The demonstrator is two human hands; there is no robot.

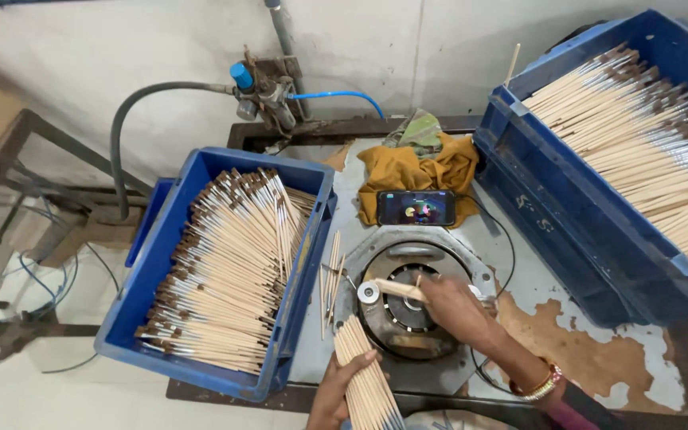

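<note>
The right hand (449, 306) pinches one pale wooden stick (398, 290), laying it across the round metal machine (408, 306). The left hand (336, 390) grips a bundle of sticks (366, 374), kept close for feeding.

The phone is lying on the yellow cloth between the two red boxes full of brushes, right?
Not quite. The head view shows the two boxes are blue, not red: one box on the left and one box on the right, both full of brushes. The phone does lie at the edge of the yellow cloth between them.
</note>
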